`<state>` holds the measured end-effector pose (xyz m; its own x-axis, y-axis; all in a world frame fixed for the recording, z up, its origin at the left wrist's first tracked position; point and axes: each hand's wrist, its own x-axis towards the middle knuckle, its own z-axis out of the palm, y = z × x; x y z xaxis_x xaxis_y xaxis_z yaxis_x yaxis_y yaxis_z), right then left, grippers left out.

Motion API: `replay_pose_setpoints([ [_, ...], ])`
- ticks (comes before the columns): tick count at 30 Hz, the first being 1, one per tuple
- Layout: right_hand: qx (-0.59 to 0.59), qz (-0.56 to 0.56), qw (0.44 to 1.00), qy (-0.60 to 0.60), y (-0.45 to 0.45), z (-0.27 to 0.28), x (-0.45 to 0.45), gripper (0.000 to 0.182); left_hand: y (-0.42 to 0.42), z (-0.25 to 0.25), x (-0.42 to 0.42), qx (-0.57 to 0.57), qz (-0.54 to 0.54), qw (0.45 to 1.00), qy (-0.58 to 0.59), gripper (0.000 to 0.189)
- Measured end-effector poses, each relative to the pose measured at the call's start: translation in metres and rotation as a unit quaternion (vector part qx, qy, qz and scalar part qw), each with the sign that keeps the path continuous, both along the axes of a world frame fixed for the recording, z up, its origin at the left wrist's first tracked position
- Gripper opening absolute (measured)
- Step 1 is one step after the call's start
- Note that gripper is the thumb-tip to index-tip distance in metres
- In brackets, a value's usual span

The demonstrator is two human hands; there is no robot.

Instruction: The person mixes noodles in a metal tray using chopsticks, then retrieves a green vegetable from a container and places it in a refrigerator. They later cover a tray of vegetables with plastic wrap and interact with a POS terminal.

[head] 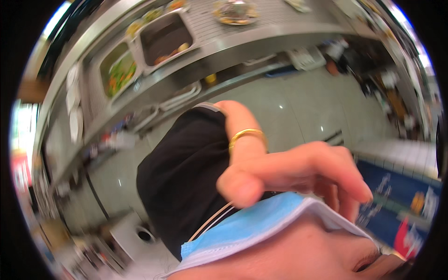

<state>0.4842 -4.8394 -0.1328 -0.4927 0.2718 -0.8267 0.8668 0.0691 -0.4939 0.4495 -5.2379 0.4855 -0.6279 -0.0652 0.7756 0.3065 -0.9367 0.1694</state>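
Observation:
My left hand (297,171), with a gold bangle at the wrist and a black sleeve (189,161) on the arm, is raised close before the face. Its thumb and bent fingers are apart, and nothing is seen held between them. A light blue face mask (252,224) with a white edge lies just beneath the thumb and fingers. Whether the fingertips touch the mask cannot be told. Thin ear loops run from the mask's left end past the black sleeve. My right hand is out of view.
A steel counter (224,45) curves across the top, holding a pan of cut vegetables (120,75), a dark-bottomed pan (164,36) and a plate of food (236,15). Stacked white dishes (75,122) stand at the left. Below are shelves and a tiled floor (280,101); blue printed panels (381,178) are at the right.

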Motion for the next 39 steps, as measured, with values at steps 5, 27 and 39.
replay_pose_setpoints([
  [5, -0.029, 0.08, 0.996, -0.002, 0.034, 0.004, -0.17, 0.016, 0.027, 0.0, -0.113, -0.016, 0.204, 0.963, 0.175, 0.08],
  [27, -0.122, 0.682, 0.715, 0.092, -0.37, 0.169, -0.383, 0.02, -0.373, -0.396, 0.15, 0.136, 0.729, -0.079, -0.666, 0.048],
  [39, -0.352, 0.804, 0.476, 0.052, -0.708, 0.246, -0.11, 0.069, -0.435, -0.416, 0.237, 0.195, 0.608, 0.331, -0.695, 0.053],
])
